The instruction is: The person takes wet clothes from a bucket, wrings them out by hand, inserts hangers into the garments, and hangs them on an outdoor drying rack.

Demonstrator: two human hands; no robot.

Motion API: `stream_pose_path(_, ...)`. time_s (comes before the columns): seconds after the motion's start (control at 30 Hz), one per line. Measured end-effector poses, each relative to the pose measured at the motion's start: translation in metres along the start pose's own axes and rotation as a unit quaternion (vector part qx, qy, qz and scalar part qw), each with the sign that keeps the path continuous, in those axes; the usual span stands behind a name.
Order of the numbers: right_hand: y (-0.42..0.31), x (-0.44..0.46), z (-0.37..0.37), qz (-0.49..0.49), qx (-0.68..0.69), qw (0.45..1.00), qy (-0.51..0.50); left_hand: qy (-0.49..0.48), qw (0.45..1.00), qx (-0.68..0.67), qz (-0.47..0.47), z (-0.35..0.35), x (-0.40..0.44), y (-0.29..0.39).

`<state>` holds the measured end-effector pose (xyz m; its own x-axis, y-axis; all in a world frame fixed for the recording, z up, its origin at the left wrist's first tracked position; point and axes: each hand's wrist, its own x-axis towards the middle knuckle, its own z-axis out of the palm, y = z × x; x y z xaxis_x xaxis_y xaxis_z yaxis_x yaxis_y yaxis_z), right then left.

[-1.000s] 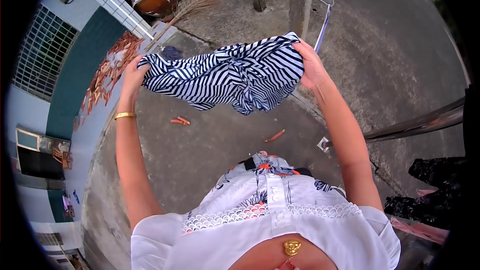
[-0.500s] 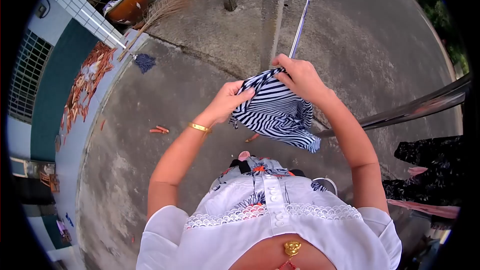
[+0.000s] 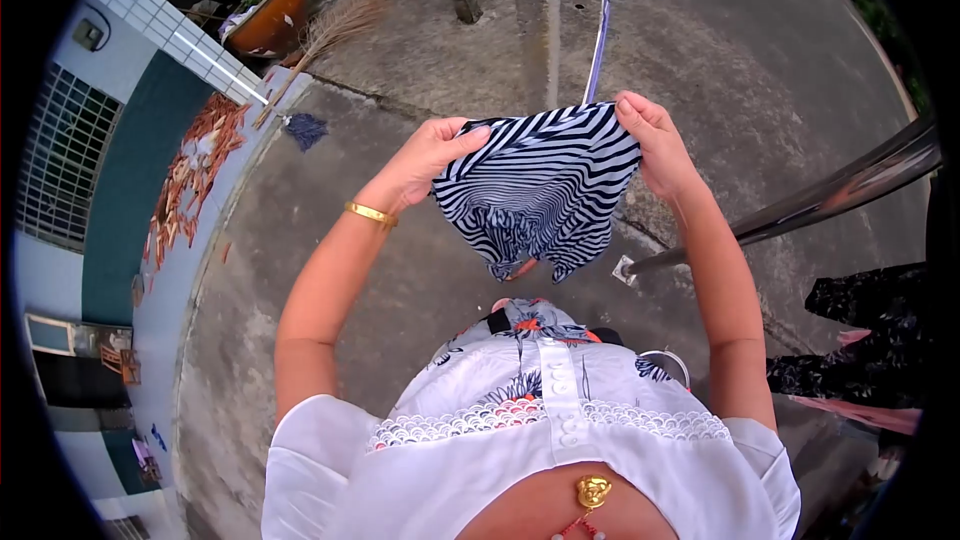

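A black-and-white striped cloth (image 3: 540, 180) hangs stretched between my two hands, in front of my body. My left hand (image 3: 430, 155) pinches its upper left corner, thumb on top. My right hand (image 3: 652, 140) grips the upper right corner with closed fingers. The cloth's top edge is fairly straight, while its lower part hangs in gathered folds above the concrete ground. Just beyond its top edge a blue-and-white strip (image 3: 598, 50) runs down from a thin line and passes behind the cloth.
A shiny metal pole (image 3: 800, 202) slants across the right side, near my right forearm. Dark patterned clothes (image 3: 860, 340) hang at the right edge. At the left are a twig broom (image 3: 335, 30), a mop head (image 3: 305, 130), an orange pot (image 3: 270, 25) and scattered reddish pieces (image 3: 200, 165).
My hands have moved apart, my right hand to the right and slightly up. The bunched cloth has spread out between them.
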<state>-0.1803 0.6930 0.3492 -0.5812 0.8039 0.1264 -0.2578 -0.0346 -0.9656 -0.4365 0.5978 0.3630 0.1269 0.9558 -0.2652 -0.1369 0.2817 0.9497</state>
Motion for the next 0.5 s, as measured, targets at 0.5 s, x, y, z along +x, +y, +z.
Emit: stream_pose_path(0.5,0.030,0.003,0.037,-0.045,-0.231,0.958,-0.162,0.191,0.919,-0.334,0.086,0.020,0.024,0.087)
